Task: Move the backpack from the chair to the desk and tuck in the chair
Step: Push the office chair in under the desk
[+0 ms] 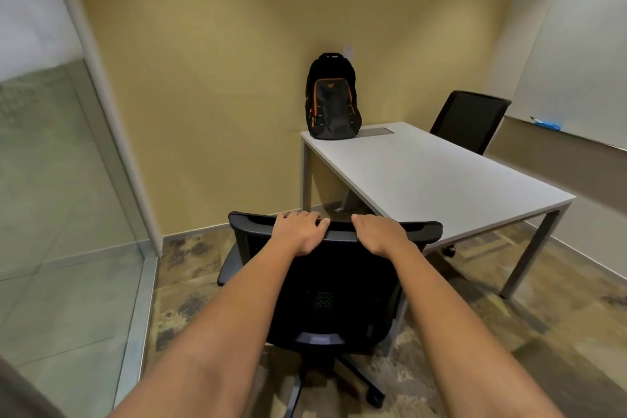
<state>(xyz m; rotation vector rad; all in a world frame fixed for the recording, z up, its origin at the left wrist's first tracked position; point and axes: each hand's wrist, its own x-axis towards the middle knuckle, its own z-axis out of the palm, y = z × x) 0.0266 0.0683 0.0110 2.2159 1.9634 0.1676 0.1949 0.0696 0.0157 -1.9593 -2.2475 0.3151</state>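
A black backpack with orange trim (333, 98) stands upright on the far left corner of the white desk (434, 176), against the yellow wall. A black office chair (325, 295) on wheels stands in front of me, beside the desk's near left edge, its back toward me. My left hand (298, 231) and my right hand (378, 232) both grip the top rail of the chair's backrest, fingers curled over it. The seat is hidden behind the backrest.
A second black chair (470, 120) sits at the desk's far right side. A glass partition (64, 180) with a metal frame runs along the left. A whiteboard with a blue eraser (548, 125) hangs on the right wall. Patterned carpet covers the floor.
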